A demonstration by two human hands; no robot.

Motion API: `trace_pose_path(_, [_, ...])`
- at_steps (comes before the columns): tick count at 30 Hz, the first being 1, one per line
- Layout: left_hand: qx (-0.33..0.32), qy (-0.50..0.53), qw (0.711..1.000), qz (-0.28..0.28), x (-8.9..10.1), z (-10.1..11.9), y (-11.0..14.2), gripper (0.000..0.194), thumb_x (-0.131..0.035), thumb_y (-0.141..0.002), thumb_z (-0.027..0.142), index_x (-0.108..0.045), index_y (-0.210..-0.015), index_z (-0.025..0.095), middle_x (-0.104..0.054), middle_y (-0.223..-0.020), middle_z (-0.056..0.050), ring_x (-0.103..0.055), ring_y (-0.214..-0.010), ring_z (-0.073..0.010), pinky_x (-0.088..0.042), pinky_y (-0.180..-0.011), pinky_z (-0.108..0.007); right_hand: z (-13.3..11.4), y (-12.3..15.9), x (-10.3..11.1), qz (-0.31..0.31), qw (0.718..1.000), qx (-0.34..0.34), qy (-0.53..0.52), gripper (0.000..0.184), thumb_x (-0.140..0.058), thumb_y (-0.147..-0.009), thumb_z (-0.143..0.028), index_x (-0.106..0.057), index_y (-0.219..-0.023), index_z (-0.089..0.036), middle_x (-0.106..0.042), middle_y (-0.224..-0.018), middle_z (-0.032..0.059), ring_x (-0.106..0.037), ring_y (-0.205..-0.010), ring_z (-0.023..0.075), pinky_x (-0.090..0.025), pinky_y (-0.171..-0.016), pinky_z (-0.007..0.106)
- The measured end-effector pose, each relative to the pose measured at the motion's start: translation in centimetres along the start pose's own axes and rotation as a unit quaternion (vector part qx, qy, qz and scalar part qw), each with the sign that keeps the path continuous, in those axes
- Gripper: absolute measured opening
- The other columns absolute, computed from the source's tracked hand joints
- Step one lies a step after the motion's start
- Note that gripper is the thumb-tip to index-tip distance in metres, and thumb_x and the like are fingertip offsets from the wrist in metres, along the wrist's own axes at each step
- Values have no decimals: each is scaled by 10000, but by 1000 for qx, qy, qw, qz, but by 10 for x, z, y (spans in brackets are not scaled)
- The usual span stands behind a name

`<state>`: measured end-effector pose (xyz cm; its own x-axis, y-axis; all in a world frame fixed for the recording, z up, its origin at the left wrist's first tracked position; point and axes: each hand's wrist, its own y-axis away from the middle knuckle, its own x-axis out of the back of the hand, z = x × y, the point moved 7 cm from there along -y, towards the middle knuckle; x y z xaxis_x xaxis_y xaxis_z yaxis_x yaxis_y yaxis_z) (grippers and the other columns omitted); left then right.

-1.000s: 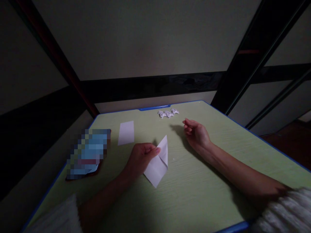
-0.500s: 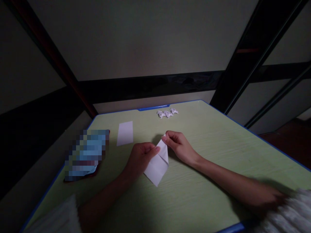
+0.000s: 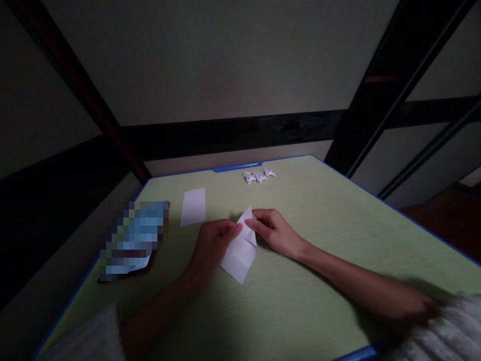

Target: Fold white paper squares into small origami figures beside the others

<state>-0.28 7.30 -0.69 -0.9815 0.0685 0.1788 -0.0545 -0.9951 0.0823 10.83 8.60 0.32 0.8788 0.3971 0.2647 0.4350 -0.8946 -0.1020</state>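
Note:
Between my hands is a partly folded sheet of white paper (image 3: pixel 240 254), its pointed end upward and a crease across its middle. My left hand (image 3: pixel 216 243) pinches its left edge, thumb on top. On the other side, my right hand (image 3: pixel 272 229) grips the paper just below the tip, with the thumb pressed on the face. The fingers behind the paper are hidden. Beyond the hands, a flat white sheet (image 3: pixel 194 206) lies to the left, and three small folded paper figures (image 3: pixel 259 177) sit in a row near the far edge.
The light green tabletop (image 3: pixel 338 215) has a blue rim and a blue handle-like strip (image 3: pixel 237 167) at the back. A flat device with a pixelated screen (image 3: pixel 137 240) lies at the left edge. A pale panelled wall (image 3: pixel 233 65) rises behind the table.
My right hand has slid from the paper's tip down to just below it, so the point now shows. Both hands and the paper have shifted slightly left.

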Motion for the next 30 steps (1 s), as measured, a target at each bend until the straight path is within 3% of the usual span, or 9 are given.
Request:
trace_pose_path(6, [-8,-5,999,-53,-6,1,-2,247,-595,-590,329,-542,-461,126,-402,-386,63,-304,-383,-49,-190,-382,-187,-1,1,3,3,1000,-2,15,305,-435,-775,-356,-403,-551,-153,-313,-490,-53,-280,-448,59,-192,-418,203])
trace_pose_path(12, [-14,7,1000,-2,2,4,1,265,-577,-601,355,-537,-465,130,-413,-391,60,-313,-378,-51,-196,-370,-187,2,-2,-4,-72,996,-19,-56,323,-514,-716,-400,-399,-545,-152,-326,-477,-60,-265,-427,47,-178,-406,204])
trace_pose_path(18, [-25,25,999,36,7,5,1,250,-596,-600,343,-538,-470,137,-393,-385,74,-292,-371,-48,-194,-363,-188,-4,0,0,-23,999,-21,6,380,-425,-775,-418,-346,-499,-169,-276,-447,-67,-231,-411,49,-170,-398,210])
trace_pose_path(30, [-44,57,992,99,17,6,1,205,-611,-602,312,-566,-501,139,-377,-394,81,-269,-386,-43,-194,-369,-186,-4,0,-3,-49,999,1,-8,327,-461,-759,-425,-374,-579,-166,-316,-494,-65,-259,-435,53,-190,-418,202])
